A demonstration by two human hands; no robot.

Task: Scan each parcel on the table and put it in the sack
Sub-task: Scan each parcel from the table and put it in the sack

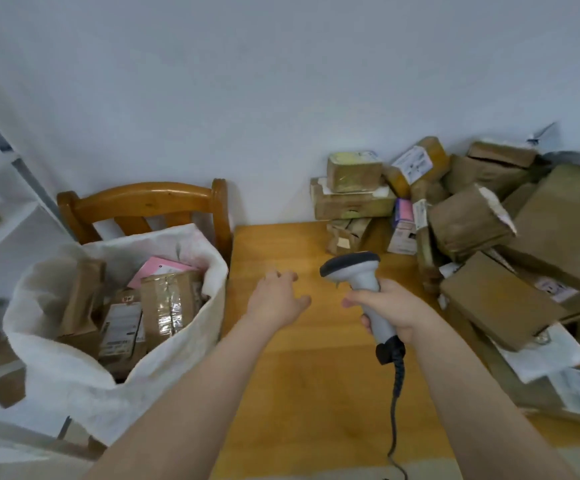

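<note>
Now between parcels: your left hand (276, 299) hovers empty, fingers loose; your right hand (390, 306) grips the scanner (361, 278). Next, reach for the parcel pile (489, 220) at 2 o'clock; the sack (74, 386) waits at 9.

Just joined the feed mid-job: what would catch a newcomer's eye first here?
The right hand grips a grey barcode scanner over the wooden table, with the open left hand beside it. A heap of brown parcels crowds the table's right side; a white sack, holding more parcels, stands to its left.
</note>
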